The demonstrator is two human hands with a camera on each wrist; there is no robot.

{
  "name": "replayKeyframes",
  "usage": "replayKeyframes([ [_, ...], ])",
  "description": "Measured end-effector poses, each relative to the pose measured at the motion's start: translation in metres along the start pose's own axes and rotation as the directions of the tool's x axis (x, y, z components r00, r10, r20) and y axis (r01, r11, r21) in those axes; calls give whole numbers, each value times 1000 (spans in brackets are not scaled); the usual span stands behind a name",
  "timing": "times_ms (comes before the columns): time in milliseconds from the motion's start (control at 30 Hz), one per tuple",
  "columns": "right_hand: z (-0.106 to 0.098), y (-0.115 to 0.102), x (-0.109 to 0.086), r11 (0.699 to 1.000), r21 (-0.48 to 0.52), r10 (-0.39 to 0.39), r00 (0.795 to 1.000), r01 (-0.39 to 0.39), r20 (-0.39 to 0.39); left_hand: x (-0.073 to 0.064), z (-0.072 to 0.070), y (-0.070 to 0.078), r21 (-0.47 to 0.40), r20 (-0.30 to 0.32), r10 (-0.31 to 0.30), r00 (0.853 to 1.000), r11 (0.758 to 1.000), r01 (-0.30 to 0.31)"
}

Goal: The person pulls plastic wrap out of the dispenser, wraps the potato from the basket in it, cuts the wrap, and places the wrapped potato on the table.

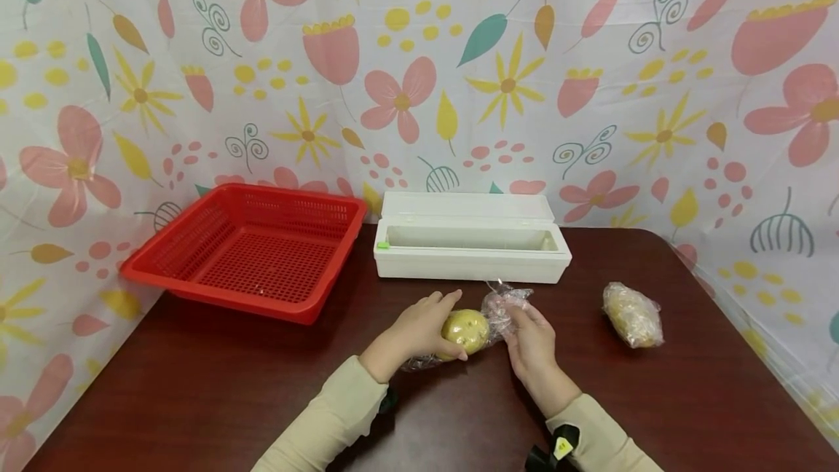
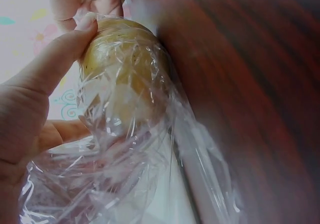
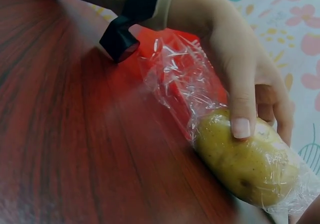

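Observation:
A yellow potato (image 1: pixel 467 331) lies on the table in clear plastic wrap (image 2: pixel 105 179). My left hand (image 1: pixel 419 330) grips it from the left, thumb on the near side and fingers over the far side. Loose film trails out at the potato's left end in the left wrist view. At the other end my right hand (image 1: pixel 532 348) pinches the bunched wrap between thumb and fingers. Through the smooth film on the potato (image 3: pixel 240 159), its spotted skin shows in the right wrist view. The right fingertips are partly hidden by the film.
A second wrapped bundle (image 1: pixel 632 315), yellowish inside, lies on the right of the dark wooden table (image 1: pixel 708 392). Behind my hands stands a white long box (image 1: pixel 472 266) with its lid raised. A red plastic basket (image 1: pixel 304 304) sits at the back left, before a flowered curtain (image 1: pixel 459 93).

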State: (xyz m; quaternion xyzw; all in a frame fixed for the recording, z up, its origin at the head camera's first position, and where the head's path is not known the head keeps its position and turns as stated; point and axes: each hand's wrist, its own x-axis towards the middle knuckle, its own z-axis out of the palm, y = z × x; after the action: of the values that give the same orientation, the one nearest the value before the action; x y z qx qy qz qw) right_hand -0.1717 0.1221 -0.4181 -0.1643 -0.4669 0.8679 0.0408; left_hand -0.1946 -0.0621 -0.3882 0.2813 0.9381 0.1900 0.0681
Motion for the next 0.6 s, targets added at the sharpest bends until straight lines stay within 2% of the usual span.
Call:
replayKeyframes([
  [133, 5, -1, -5, 999, 23, -47, 996, 45, 69, 0, 0, 0, 12, -12, 6, 1000, 1000, -6],
  [233, 7, 0, -8, 996, 4, -87, 991, 87, 103, 0, 0, 0, 11, -16, 7, 1000, 1000, -6],
  [433, 13, 4, -14, 986, -93, -129, 986, 139, 105, 1, 0, 0, -29, -15, -13, 1000, 1000, 12],
  [600, 20, 7, -22, 955, -213, -195, 978, 207, 78, 1, 1, 0, -47, -19, -12, 1000, 999, 11],
])
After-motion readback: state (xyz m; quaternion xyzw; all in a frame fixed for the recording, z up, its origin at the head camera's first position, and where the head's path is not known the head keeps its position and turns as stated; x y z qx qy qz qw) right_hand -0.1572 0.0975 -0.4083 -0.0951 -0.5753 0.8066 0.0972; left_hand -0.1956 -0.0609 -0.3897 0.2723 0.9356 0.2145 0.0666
